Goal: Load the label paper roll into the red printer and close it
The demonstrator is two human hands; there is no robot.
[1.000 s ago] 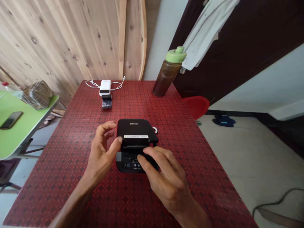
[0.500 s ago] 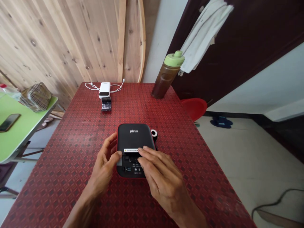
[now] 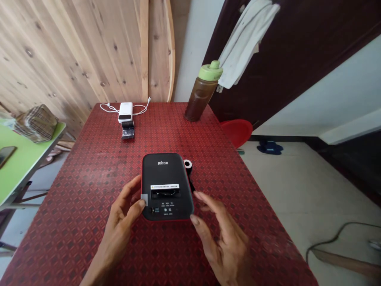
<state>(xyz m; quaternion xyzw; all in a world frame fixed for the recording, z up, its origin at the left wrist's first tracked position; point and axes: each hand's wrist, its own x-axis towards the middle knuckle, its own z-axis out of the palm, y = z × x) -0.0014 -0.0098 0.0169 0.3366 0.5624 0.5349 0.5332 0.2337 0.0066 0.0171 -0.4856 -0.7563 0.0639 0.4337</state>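
Observation:
A flat black device with a red edge and rounded corners lies on the red patterned table, its lettering upside down to me. Below a white warning label its recessed slot is uncovered, with a dark loop inside. My left hand holds the device's left edge, thumb on top near a clear tab, fingers along the side. At the lower right corner is my right hand, thumb and fingers apart, with nothing in it; whether the thumb touches the corner I cannot tell. Behind the device sits a white-ringed round thing with a black band.
At the table's far side stand a white power bank with a white cable, a crumpled dark strip and a brown bottle with a green lid. A green table with a checked bag is at left, a red stool at right.
My right hand has come off the slot area and opened, moving to the right of the device. My left hand keeps its hold. The view has shifted slightly to the right.

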